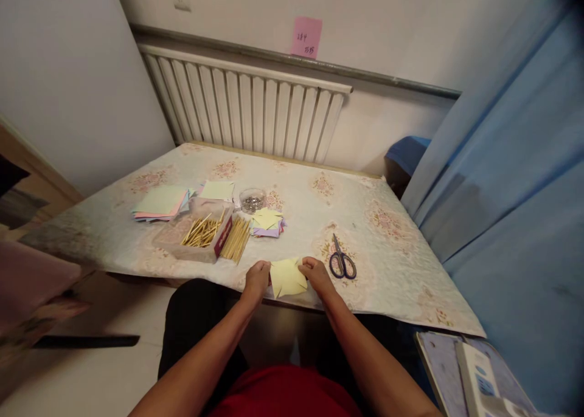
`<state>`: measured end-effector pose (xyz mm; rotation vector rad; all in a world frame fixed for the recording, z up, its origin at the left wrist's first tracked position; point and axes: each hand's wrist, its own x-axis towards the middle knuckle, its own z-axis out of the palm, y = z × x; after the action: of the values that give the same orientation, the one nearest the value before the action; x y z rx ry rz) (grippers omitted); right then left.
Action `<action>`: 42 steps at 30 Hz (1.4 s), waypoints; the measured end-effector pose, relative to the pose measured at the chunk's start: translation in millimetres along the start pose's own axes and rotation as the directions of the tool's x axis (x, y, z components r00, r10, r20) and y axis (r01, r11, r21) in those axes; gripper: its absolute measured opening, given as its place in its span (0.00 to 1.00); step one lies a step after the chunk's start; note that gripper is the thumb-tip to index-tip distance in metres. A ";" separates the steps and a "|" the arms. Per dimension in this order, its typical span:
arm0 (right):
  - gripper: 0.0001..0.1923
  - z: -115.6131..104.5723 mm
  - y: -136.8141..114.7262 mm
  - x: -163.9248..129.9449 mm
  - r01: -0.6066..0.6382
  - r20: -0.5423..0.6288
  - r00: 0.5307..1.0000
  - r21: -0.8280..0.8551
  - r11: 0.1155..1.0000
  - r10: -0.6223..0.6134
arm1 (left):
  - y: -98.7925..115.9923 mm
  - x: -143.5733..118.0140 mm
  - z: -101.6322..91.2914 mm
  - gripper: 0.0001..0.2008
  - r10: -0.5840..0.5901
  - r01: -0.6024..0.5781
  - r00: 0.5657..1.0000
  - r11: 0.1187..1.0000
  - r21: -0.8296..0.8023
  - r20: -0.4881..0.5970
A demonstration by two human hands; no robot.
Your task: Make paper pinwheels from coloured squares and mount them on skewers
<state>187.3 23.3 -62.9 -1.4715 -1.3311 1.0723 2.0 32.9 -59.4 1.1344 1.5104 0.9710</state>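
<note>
Both hands pinch 1 yellow paper square (pixel 287 278) at the near edge of the surface (pixel 392 265). Left hand (pixel 257 278) is closed on the paper's left edge, right hand (pixel 316 273) closed on its right edge. The paper looks partly folded or cut, with flaps lifting (detail too small to be sure).

Scissors (pixel 342 263) lie just right of the right hand, closed, not touched. Ahead of the hands: a stack of folded yellow and purple pieces (pixel 268 221), a loose bundle of thin sticks (pixel 236 239), a box of more sticks (pixel 201 233), a small clear cup of shiny bits (pixel 252 200), and flat coloured sheets (pixel 160 202) far left.

Judgement: the step in hand is shaping this 1 square. To do it well, keep it flat on the surface, line corners up before pressing, and crease with a fingertip from the centre outward.
</note>
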 end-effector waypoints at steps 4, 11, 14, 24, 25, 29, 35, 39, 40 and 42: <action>0.06 -1.0 2.9 27.9 0.043 0.025 0.999 -0.109 0.993 -0.041 | 2.1 20.0 -4.3 0.08 0.049 -0.043 0.997 0.994 0.100 -0.056; 0.05 2.4 22.0 52.0 0.057 0.023 0.998 -0.202 0.978 -0.053 | -16.1 24.6 4.2 0.15 0.492 -0.468 0.865 0.721 0.511 0.098; 0.11 -0.9 27.5 53.0 0.058 0.006 0.998 -0.231 0.971 -0.059 | -32.9 16.1 20.3 0.20 0.579 -0.695 0.709 0.482 0.533 0.402; 0.21 -11.9 53.7 -24.8 0.339 0.058 0.892 -0.741 0.579 -0.448 | -64.6 17.9 29.4 0.26 0.534 -0.767 0.550 0.019 0.641 0.642; 0.21 -9.0 52.7 -34.4 0.368 0.133 0.887 -0.783 0.501 -0.442 | -64.6 18.0 29.3 0.26 0.537 -0.761 0.547 -0.001 0.649 0.643; 0.23 3.8 42.7 -53.1 0.333 0.208 0.903 -0.891 0.308 -0.376 | -63.7 17.6 30.0 0.27 0.536 -0.756 0.541 -0.028 0.654 0.648; 0.27 5.9 41.4 -51.1 0.245 0.167 0.931 -0.946 0.214 -0.326 | -63.6 17.4 31.2 0.27 0.542 -0.747 0.545 -0.033 0.664 0.640; 0.27 2.1 44.8 -53.4 0.258 0.189 0.926 -0.948 0.186 -0.326 | -63.7 16.7 30.6 0.27 0.556 -0.749 0.532 -0.044 0.661 0.639; 0.27 1.4 45.2 -54.3 0.262 0.193 0.925 -0.948 0.183 -0.327 | -63.7 16.6 30.3 0.26 0.560 -0.751 0.527 -0.046 0.659 0.639; 0.27 -0.3 46.2 -56.0 0.272 0.200 0.921 -0.945 0.183 -0.335 | -63.8 16.4 29.8 0.26 0.565 -0.755 0.519 -0.049 0.654 0.642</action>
<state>196.2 -35.5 -104.6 -1.8639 -2.3354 -0.2829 17.5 34.3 -129.9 2.9895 1.2138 0.4288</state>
